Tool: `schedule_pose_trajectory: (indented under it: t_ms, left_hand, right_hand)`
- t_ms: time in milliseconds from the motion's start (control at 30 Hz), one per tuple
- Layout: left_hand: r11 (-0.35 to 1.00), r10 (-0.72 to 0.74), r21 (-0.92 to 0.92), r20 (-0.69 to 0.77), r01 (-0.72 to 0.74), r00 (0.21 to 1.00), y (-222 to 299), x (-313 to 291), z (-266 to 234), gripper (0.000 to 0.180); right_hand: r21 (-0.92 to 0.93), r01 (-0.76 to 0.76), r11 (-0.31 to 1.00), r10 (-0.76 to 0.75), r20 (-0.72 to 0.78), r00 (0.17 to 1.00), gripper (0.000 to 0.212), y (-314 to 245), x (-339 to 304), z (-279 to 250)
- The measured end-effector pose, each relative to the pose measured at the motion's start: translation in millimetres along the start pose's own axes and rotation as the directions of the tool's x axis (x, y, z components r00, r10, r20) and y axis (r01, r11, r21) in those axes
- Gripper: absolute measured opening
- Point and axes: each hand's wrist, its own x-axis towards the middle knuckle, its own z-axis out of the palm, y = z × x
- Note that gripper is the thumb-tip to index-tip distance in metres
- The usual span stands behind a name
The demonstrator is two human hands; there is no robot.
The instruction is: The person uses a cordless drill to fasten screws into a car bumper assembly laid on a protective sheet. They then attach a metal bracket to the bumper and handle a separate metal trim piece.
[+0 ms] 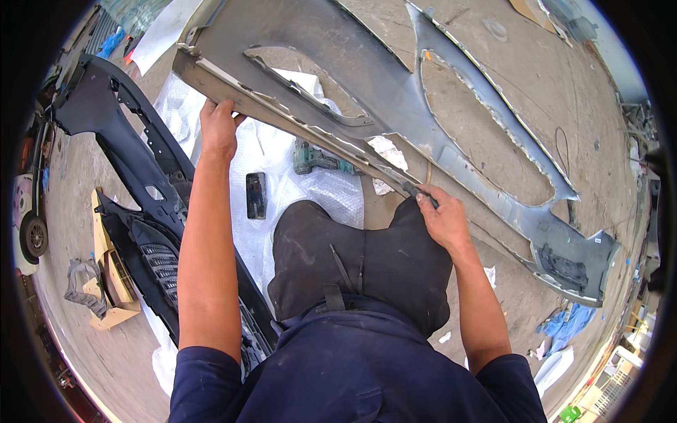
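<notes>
A large grey car bumper cover (395, 92) lies across in front of me, its inner side up, with ragged white residue along the edges of its openings. My left hand (220, 128) is closed around its near edge towards the left end. In my right hand (443, 217) is a slim tool with a dark handle (429, 199), its front end against the same edge near the middle. Whether that tool is a scraper or a screwdriver cannot be made out. My knees are just below the edge.
Bubble wrap (331, 194) on the concrete floor carries a phone (256, 196) and a green power tool (310, 158). At left lies a black bumper (116, 120), beside yellowish cardboard (116, 289). Blue plastic (568, 326) lies at right, below the bumper cover's end.
</notes>
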Motion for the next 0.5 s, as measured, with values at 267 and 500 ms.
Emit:
schedule_pose_trajectory:
  t_ms: [267,500]
  left_hand:
    - [1.0,0.001,-0.015,-0.003,-0.001,1.0,-1,0,0,0.042]
    - [1.0,-0.004,0.018,-0.012,0.004,1.0,3,0,3,0.043]
  right_hand:
    - [-0.012,-0.015,1.0,0.015,0.038,0.999,0.033,-1,10,-2]
    - [-0.142,0.134,0.981,-0.096,0.247,0.964,0.046,-35,11,11]
